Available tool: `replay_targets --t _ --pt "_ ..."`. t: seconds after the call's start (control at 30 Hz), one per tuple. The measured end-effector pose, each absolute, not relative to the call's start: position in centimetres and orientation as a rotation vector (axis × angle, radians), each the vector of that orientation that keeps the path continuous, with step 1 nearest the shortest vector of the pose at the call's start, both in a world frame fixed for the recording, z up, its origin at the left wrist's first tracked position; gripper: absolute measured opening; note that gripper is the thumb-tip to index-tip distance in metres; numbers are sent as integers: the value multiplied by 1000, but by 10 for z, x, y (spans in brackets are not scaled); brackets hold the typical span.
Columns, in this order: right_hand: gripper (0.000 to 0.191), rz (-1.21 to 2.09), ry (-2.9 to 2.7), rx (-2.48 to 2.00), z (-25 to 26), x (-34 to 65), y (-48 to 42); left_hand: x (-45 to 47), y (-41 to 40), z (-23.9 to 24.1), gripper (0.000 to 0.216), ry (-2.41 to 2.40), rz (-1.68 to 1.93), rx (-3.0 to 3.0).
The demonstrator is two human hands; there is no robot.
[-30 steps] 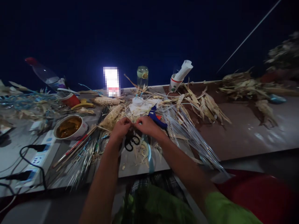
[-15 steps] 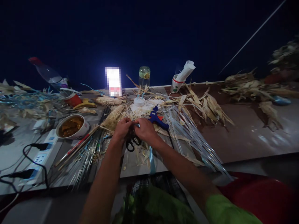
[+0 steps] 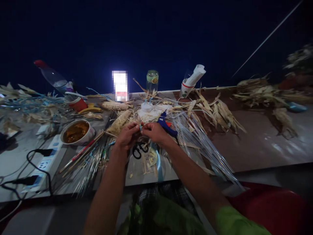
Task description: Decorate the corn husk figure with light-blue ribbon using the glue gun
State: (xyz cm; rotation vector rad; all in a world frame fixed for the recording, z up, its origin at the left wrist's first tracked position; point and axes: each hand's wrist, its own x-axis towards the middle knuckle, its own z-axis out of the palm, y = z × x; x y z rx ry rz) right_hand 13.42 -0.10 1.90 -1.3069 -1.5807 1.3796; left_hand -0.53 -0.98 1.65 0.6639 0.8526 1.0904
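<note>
Both my hands meet over the middle of the table, fingertips nearly touching. Between them shows a small light-blue piece (image 3: 140, 127), perhaps a bit of ribbon or strip; its kind is too small to make out. My left hand (image 3: 127, 134) pinches it from one side, and my right hand (image 3: 154, 132) pinches it from the other. Black-handled scissors (image 3: 137, 151) lie just below the hands, their blades hidden. A blue glue gun (image 3: 166, 124) rests right beyond my right hand. Behind my left hand lies a corn cob (image 3: 119, 123). A light-blue strip (image 3: 159, 166) hangs toward the table's front edge.
Clear sticks (image 3: 207, 143) lie at right, thin wires (image 3: 90, 166) at left. A bowl of brown liquid (image 3: 77, 132) stands near a power strip (image 3: 46, 166). Corn husks (image 3: 217, 112), a jar (image 3: 152, 81), a paper cup (image 3: 186, 88) and a lit screen (image 3: 120, 85) stand behind.
My hands have shifted slightly apart, and the small blue piece now shows between the fingertips. More of the scissors' handles is uncovered. The view has moved a little.
</note>
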Motion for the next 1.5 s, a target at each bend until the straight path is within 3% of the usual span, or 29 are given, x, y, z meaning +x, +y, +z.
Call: replay_targets --t 0.3,0.57,0.73,1.07,1.3,1.5 --pt "11 1025 -1753 -1505 17 131 -3 -3 -4 7 33 1039 1130 747" --pt "17 938 -1826 -1486 11 126 -7 1 -5 7 35 1060 1104 737" --pt "12 1049 -1718 -1440 17 130 -5 0 -9 16 35 833 1062 650" --pt "12 1197 -1581 -1414 11 132 0 -4 -4 4 27 940 1123 754" --pt "30 1730 -1178 -1115 9 132 -1 -8 -4 9 31 922 1161 750" --pt "25 1608 -1184 -1220 2 128 0 -7 -4 8 32 986 1129 787"
